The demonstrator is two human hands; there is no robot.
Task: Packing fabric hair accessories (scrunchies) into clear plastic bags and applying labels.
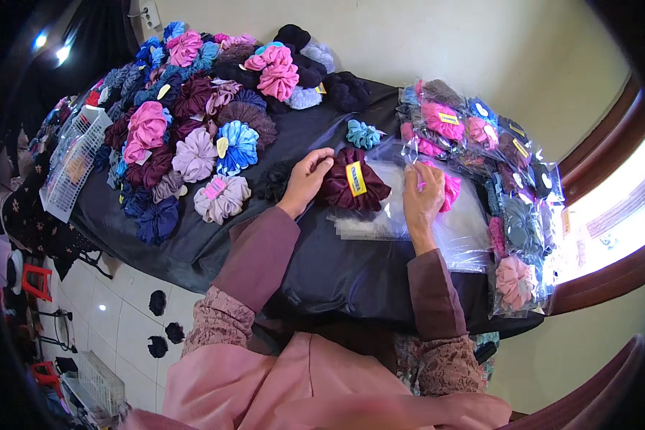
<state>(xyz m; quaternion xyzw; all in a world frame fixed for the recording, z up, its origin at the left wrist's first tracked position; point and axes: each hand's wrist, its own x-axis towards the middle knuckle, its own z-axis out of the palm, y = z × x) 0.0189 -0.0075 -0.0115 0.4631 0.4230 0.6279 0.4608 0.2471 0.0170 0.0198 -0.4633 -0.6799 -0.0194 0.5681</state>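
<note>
My left hand (307, 181) grips the left edge of a dark maroon satin scrunchie (344, 188), which bears a yellow label and faces up. Right of it, my right hand (424, 193) has its thumb and fingers closed at a clear plastic piece, whose exact form I cannot tell. A bright pink scrunchie (449, 192) lies just behind this hand, partly hidden. Under and beside both hands are flat clear plastic bags (465, 242). A teal scrunchie (362, 134) lies beyond the maroon one, and a black scrunchie (275, 180) is left of my left hand.
Loose scrunchies (194, 150) are heaped on the left of the black-covered table (333, 285). Bagged scrunchies (521, 226) line the right side by a window. A white plastic basket (75, 161) stands at the far left. Several black scrunchies (157, 303) lie on the tiled floor.
</note>
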